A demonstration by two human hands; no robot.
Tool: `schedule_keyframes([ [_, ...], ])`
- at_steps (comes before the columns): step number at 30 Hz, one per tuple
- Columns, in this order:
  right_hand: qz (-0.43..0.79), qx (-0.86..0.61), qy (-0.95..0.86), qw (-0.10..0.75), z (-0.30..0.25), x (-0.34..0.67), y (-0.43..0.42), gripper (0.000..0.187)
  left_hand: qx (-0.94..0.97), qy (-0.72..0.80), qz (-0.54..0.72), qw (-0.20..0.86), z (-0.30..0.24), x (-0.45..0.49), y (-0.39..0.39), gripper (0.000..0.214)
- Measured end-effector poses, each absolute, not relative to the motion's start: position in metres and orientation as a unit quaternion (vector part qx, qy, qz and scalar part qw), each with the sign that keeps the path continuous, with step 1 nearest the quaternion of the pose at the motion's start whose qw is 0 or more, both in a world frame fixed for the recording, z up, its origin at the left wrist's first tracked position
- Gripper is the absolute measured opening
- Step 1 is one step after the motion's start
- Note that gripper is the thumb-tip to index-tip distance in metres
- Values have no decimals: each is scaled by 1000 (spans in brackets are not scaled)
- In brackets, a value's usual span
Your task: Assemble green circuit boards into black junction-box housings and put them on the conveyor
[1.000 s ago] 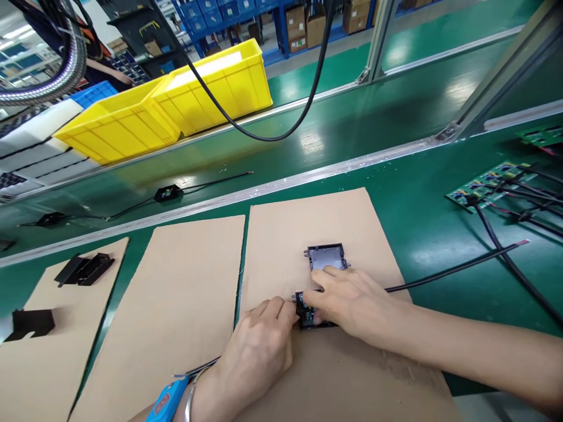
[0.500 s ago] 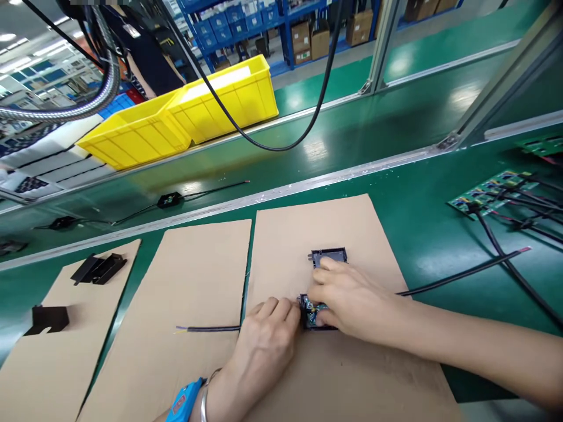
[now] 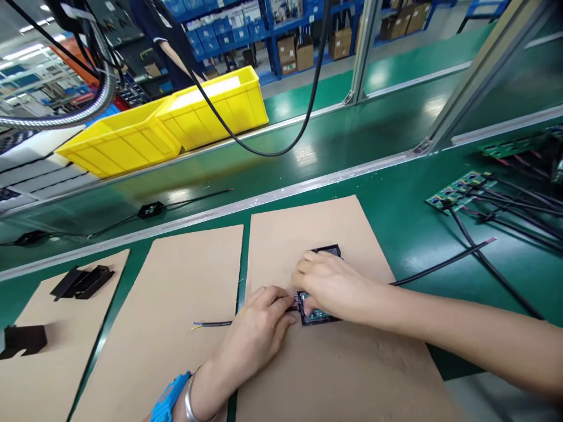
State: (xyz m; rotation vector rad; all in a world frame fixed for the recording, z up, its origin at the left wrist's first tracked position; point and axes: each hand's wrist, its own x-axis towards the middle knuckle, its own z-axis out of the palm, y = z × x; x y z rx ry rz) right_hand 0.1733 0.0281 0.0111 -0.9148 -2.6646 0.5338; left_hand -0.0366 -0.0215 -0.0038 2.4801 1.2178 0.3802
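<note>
An open black plastic case (image 3: 305, 320) with a green circuit board (image 3: 319, 316) in its lower half lies on cardboard in front of me. My right hand (image 3: 332, 287) curls over the case, thumb down at the board and fingers across the upper half (image 3: 333, 251). Just left of it, my left hand (image 3: 266, 319) pinches a black cable where it meets the case's left side. The cable's stripped end (image 3: 213, 323), with thin coloured wires, sticks out left of that hand. Another black cable (image 3: 440, 266) extends right from beneath my right forearm. My fingers hide much of the case.
Black housing parts (image 3: 82, 282) and a black cover (image 3: 24, 341) rest on the left cardboard (image 3: 57, 363). Circuit boards (image 3: 457, 190) with black cables lie at right. Yellow bins (image 3: 211, 111) stand beyond a metal rail; a hanging cable (image 3: 272, 153) loops ahead. A person (image 3: 171, 50) is behind the bins.
The view has shifted slightly. My left fingers now pinch the cable beside the case, and its stripped end has moved right over the cardboard. My right hand has slid a little left across the case.
</note>
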Motion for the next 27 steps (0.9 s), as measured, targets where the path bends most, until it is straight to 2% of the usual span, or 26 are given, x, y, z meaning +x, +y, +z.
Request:
schedule_keyframes([
  [5, 197, -389, -883, 172, 21, 225, 4, 26, 894, 367, 170, 194, 13, -31, -31, 19],
  [8, 206, -400, -881, 145, 15, 232, -7, 55, 927, 296, 145, 178, 11, -18, -31, 31],
  [10, 205, -404, -882, 128, 8, 228, -10, 64, 947, 260, 115, 148, 6, -10, -28, 38],
  [14, 207, -407, -883, 109, 0, 220, -6, 56, 964, 231, 96, 88, -2, -6, -18, 38],
  [21, 237, -391, -884, 96, 6, 217, 0, 53, 956, 235, 82, 153, 2, -9, -13, 20],
  [27, 241, -386, -880, 139, 7, 241, -4, 56, 949, 259, 75, 161, -3, -8, -18, 25],
])
